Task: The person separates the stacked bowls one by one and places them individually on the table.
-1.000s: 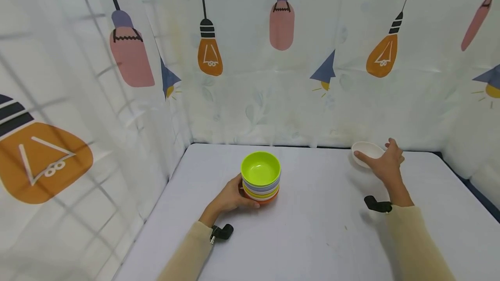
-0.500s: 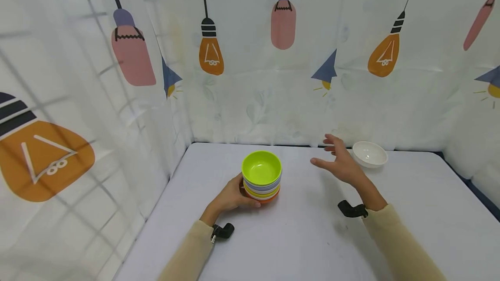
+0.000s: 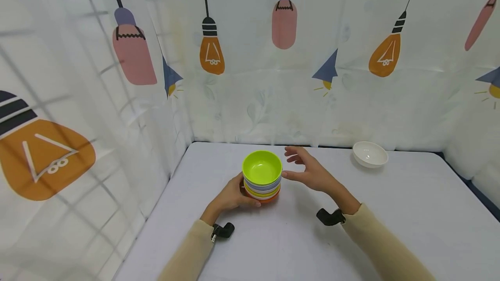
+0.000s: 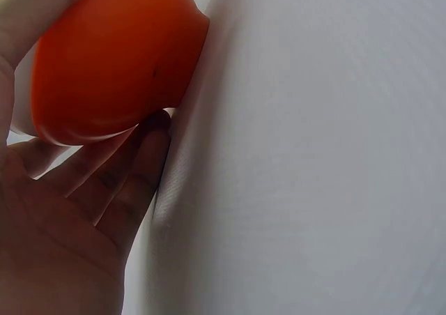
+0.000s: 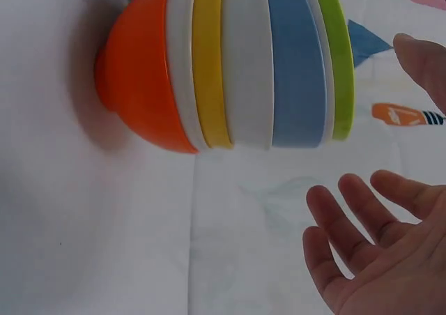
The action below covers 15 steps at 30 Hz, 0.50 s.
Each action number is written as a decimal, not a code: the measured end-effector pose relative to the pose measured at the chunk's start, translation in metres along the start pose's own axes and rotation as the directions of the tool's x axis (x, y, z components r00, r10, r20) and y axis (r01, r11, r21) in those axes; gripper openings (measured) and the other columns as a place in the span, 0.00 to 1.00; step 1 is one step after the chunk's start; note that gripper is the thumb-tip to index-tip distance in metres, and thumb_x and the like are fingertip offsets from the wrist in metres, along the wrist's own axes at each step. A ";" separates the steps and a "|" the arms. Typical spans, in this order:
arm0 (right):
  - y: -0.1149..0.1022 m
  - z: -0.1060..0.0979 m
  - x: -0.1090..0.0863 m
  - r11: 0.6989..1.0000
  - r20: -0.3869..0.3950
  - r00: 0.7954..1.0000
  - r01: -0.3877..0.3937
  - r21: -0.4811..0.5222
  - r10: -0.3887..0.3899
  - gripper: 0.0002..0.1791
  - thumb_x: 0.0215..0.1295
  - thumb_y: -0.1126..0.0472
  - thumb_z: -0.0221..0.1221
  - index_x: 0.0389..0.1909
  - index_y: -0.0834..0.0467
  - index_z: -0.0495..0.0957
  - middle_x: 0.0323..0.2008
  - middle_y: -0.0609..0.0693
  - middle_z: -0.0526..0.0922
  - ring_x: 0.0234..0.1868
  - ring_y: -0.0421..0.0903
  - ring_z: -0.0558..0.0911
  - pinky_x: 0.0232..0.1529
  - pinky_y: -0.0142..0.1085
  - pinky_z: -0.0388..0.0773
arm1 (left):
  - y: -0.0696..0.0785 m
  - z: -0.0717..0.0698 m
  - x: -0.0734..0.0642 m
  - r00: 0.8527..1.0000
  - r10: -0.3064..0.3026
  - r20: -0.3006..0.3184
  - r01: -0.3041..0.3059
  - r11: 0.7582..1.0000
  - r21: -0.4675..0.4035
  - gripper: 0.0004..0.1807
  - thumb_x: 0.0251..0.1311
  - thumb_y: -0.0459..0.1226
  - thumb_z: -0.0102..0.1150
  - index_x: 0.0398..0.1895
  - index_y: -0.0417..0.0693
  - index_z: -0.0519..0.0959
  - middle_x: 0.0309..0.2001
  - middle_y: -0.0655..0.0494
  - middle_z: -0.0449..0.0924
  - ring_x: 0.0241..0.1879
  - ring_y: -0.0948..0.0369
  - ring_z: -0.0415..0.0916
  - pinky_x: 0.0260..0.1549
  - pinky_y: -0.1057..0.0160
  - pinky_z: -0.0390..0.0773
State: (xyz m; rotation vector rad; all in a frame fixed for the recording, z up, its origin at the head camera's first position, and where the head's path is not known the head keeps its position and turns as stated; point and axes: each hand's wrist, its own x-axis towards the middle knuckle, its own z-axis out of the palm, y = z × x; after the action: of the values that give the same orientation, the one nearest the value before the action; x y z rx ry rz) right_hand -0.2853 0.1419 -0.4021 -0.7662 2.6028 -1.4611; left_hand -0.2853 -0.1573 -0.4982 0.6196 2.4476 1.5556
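Note:
A stack of nested bowls [image 5: 244, 64] stands upright on the table, with a lime green bowl [image 3: 261, 168] on top. Blue, white and yellow bowls show beneath it, down to an orange bowl [image 4: 118, 64] at the bottom. My left hand [image 3: 230, 196] holds the stack low on its left side, the thumb in front and the fingers round the back of the orange bowl. To the right of the stack, my right hand [image 3: 312, 174] hovers with fingers spread and nothing in its grasp. Its thumb tip is beside the upper rims in the head view.
A white bowl [image 3: 370, 155] sits by itself near the back right edge of the table. The white-covered table [image 3: 297, 246] meets a curtain [image 3: 242, 103] printed with lamps behind and on the left.
My right hand has come away from the white bowl and moved left to the stack's right side. The white bowl stays at the back right. My left hand keeps its hold.

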 end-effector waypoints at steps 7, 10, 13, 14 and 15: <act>-0.005 0.022 0.006 0.999 0.029 0.999 0.037 -0.009 -0.037 0.46 0.61 0.49 0.72 0.76 0.53 0.60 0.71 0.54 0.66 0.68 0.56 0.72 0.72 0.60 0.66 | 0.000 0.000 0.000 1.000 -0.006 0.000 0.006 1.000 0.014 0.51 0.41 0.46 0.86 0.71 0.64 0.66 0.59 0.62 0.79 0.58 0.59 0.77 0.64 0.50 0.74; -0.007 0.031 0.008 0.999 0.022 0.998 0.053 -0.009 -0.053 0.49 0.59 0.49 0.73 0.76 0.54 0.58 0.71 0.55 0.64 0.68 0.57 0.71 0.71 0.59 0.67 | 0.001 0.000 0.000 1.000 -0.007 0.003 0.007 1.000 0.017 0.51 0.41 0.46 0.86 0.71 0.64 0.66 0.60 0.62 0.79 0.58 0.58 0.77 0.64 0.50 0.74; -0.008 0.039 0.009 0.999 0.011 0.999 0.032 -0.007 -0.032 0.53 0.57 0.48 0.74 0.77 0.55 0.55 0.71 0.56 0.62 0.69 0.57 0.69 0.71 0.58 0.68 | 0.001 0.000 -0.001 1.000 -0.012 0.001 0.012 1.000 0.020 0.51 0.41 0.46 0.85 0.71 0.63 0.66 0.60 0.61 0.78 0.58 0.58 0.77 0.64 0.50 0.75; -0.009 0.042 0.010 1.000 0.009 1.000 0.022 -0.005 -0.022 0.54 0.56 0.47 0.75 0.78 0.56 0.54 0.71 0.57 0.61 0.69 0.57 0.69 0.71 0.58 0.68 | 0.001 0.001 -0.001 1.000 -0.014 0.001 0.014 1.000 0.020 0.51 0.41 0.46 0.86 0.71 0.63 0.66 0.60 0.61 0.78 0.58 0.58 0.77 0.64 0.50 0.75; -0.009 0.044 0.010 1.000 0.006 1.000 0.005 -0.006 -0.005 0.56 0.56 0.46 0.75 0.78 0.56 0.53 0.72 0.56 0.60 0.70 0.57 0.69 0.70 0.58 0.68 | 0.001 0.001 -0.001 1.000 -0.015 0.001 0.015 1.000 0.019 0.51 0.41 0.46 0.86 0.71 0.63 0.66 0.60 0.61 0.78 0.58 0.58 0.77 0.64 0.50 0.75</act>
State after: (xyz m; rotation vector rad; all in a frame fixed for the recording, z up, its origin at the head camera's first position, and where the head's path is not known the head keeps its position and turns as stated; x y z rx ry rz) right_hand -0.2776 0.0990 -0.4167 -0.7777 2.6038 -1.4505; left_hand -0.2841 -0.1566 -0.4978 0.6029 2.4634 1.5281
